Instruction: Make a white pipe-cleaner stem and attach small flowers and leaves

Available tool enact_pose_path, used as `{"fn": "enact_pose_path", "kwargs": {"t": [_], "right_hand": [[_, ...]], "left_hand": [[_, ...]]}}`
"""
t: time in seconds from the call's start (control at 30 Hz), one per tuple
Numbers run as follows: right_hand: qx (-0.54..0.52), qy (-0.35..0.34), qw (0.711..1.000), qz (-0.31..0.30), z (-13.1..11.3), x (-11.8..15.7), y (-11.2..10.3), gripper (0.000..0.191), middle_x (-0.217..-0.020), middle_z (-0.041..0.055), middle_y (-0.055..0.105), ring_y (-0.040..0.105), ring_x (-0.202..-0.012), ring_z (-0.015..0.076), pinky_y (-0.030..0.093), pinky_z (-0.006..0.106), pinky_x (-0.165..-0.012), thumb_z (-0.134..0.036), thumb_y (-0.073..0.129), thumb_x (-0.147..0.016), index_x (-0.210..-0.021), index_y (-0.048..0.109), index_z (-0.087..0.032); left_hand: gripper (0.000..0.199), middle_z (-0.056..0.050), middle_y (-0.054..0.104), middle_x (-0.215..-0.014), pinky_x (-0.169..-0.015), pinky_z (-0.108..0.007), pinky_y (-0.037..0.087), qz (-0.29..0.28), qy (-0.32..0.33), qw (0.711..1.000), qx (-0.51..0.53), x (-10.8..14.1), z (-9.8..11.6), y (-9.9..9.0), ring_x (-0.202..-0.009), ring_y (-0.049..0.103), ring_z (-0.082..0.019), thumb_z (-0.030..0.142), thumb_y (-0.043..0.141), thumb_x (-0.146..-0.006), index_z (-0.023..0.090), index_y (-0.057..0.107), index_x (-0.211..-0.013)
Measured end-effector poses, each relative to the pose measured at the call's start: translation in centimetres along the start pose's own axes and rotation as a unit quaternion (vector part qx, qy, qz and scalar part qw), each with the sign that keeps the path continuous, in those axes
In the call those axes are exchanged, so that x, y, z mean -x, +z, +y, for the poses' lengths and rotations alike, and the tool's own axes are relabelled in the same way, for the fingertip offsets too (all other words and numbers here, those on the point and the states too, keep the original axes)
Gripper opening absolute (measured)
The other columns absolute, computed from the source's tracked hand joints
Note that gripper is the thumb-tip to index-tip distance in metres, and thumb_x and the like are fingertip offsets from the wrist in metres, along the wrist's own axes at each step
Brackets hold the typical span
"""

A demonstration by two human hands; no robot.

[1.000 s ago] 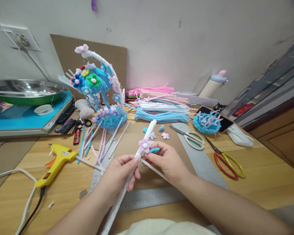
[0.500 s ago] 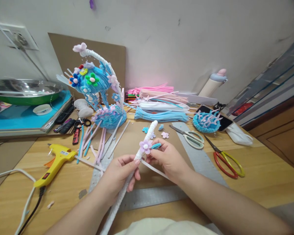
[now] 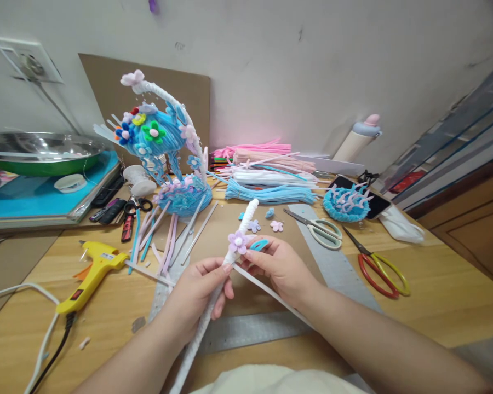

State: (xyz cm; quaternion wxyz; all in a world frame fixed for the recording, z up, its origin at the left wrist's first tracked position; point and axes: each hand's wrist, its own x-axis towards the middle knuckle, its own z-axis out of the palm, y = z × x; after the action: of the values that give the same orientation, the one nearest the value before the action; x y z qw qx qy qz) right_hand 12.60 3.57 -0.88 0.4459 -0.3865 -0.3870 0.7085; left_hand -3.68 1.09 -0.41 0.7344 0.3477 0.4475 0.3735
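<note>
My left hand [image 3: 205, 287] is closed round a long white rod wrapped in pipe cleaner [image 3: 197, 339], which slants up and away from me. A lilac flower with a white centre [image 3: 238, 241] sits on the rod above my left thumb. My right hand [image 3: 281, 268] pinches a small blue pipe-cleaner loop [image 3: 258, 244] right beside that flower; its lower fingers are partly hidden. From the rod near my left fingertips, a loose white pipe-cleaner strand [image 3: 267, 290] runs down to the right, under my right wrist. Small pipe-cleaner flowers [image 3: 276, 225] lie on the board beyond.
A yellow glue gun [image 3: 94, 273] lies at left, its cable trailing forward. Green-handled scissors [image 3: 324, 232] and red-and-yellow-handled scissors [image 3: 380, 268] rest at right. Behind stand a blue flowered pipe-cleaner model [image 3: 160, 131], bundles of pipe cleaners [image 3: 271, 191] and a blue pipe-cleaner bowl [image 3: 345, 208].
The rod's top and the lilac flower have shifted slightly left. The blue loop has turned in my right fingers. The loose white strand now shows farther down to the right.
</note>
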Motion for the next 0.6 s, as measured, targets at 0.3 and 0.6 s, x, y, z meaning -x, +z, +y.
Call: {"fn": "enact_pose_path", "kwargs": {"t": [0.3, 0.6], "right_hand": [[0.035, -0.009, 0.999, 0.000, -0.34, -0.01, 0.66, 0.024, -0.069, -0.0001, 0.060, 0.054, -0.064, 0.0107, 0.042, 0.023, -0.061, -0.027, 0.076, -0.062, -0.071, 0.057, -0.013], [0.064, -0.025, 0.997, -0.023, -0.22, 0.40, 0.17, 0.027, -0.074, -0.0010, 0.061, 0.055, -0.066, 0.0101, 0.042, 0.022, -0.062, -0.026, 0.074, -0.065, -0.083, 0.056, -0.016]], "left_hand": [[0.024, 0.002, 0.059, -0.049, -0.028, -0.013, 0.023, -0.002, -0.004, 1.000, -0.008, -0.16, -0.06, 0.01, -0.026, 0.040, -0.003, 0.037, 0.061, -0.075, 0.013, 0.058, -0.078], [0.024, 0.002, 0.058, -0.050, -0.029, -0.013, 0.023, 0.019, 0.013, 1.000, -0.007, -0.18, 0.01, -0.21, -0.026, 0.040, -0.003, 0.036, 0.062, -0.074, 0.013, 0.058, -0.072]]}}
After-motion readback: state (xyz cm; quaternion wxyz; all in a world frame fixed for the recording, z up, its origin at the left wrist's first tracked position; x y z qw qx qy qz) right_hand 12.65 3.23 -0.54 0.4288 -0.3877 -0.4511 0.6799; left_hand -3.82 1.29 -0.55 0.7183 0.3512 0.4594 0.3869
